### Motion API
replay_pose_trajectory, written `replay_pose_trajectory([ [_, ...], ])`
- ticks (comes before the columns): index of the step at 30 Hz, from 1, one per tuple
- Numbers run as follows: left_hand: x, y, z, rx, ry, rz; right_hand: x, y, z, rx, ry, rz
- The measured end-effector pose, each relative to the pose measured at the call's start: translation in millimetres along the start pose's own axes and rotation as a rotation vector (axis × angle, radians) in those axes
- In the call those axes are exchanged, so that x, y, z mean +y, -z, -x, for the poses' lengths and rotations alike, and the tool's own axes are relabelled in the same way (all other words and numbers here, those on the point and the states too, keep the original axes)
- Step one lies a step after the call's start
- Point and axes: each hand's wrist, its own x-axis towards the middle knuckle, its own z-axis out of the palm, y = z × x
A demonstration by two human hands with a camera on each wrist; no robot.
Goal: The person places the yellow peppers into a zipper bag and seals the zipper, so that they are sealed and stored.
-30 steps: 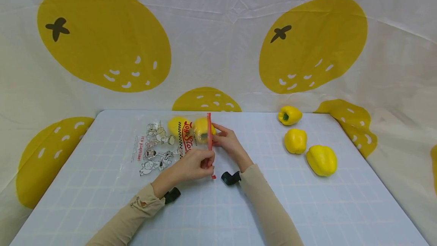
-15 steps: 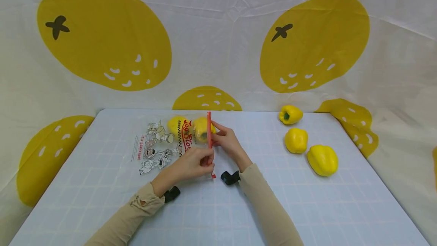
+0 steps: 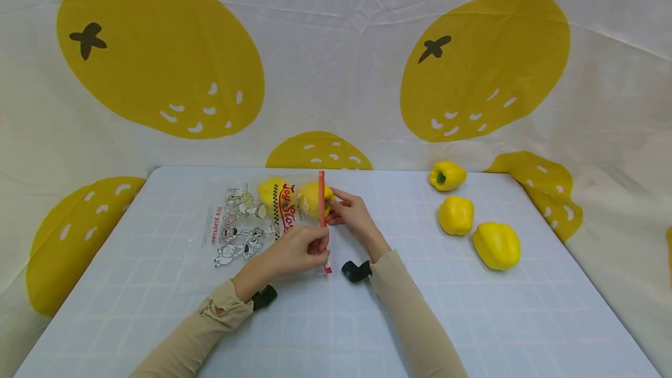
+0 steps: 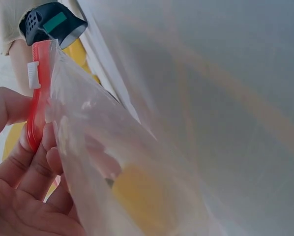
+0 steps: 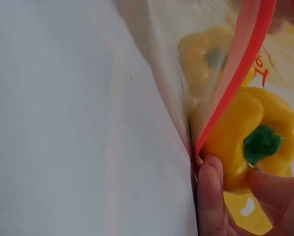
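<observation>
A clear zip bag [image 3: 244,223] with toy-themed print and a red zip strip [image 3: 322,209] lies on the table. My left hand [image 3: 298,251] pinches the strip near its lower end, beside the white slider [image 4: 33,75]. One yellow bell pepper [image 3: 270,191] is inside the bag. A second yellow bell pepper [image 5: 235,125] sits in the mouth, its green stem facing out. My right hand [image 3: 354,214] holds this pepper, thumb close to the stem and a finger at its side, as the right wrist view shows.
Several things lie around: three more yellow bell peppers, one at the far edge [image 3: 448,175], another in the middle [image 3: 455,215] and the largest nearer [image 3: 496,246], stand on the right of the table. Behind the table hangs a fruit-printed cloth [image 3: 336,74].
My right hand has shifted slightly to the right at the bag's mouth, and the outer pepper has turned so more of its green stem shows. My left hand stays on the strip.
</observation>
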Motion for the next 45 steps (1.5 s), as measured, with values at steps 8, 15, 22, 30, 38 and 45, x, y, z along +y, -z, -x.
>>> replay_pose_trajectory([
  [8,-0.5,0.5,0.3,-0.005,0.010,0.014,-3,13,2,-0.038,-0.016,0.080],
  [15,-1.0,-0.4,-0.1,-0.011,0.008,0.009,-11,17,4,-0.191,0.013,0.174],
  [22,-0.5,-1.6,-1.2,-0.007,-0.008,0.013,-12,4,3,-0.141,0.109,0.433],
  [30,0.6,-0.4,-1.3,-0.007,-0.009,0.015,-9,8,3,-0.152,0.116,0.430],
  [38,0.8,2.2,-0.7,-0.013,-0.002,0.032,-7,19,2,-0.352,0.181,0.376],
  [45,2.8,3.0,-0.7,-0.034,-0.044,0.020,-7,8,-3,-0.270,0.205,0.418],
])
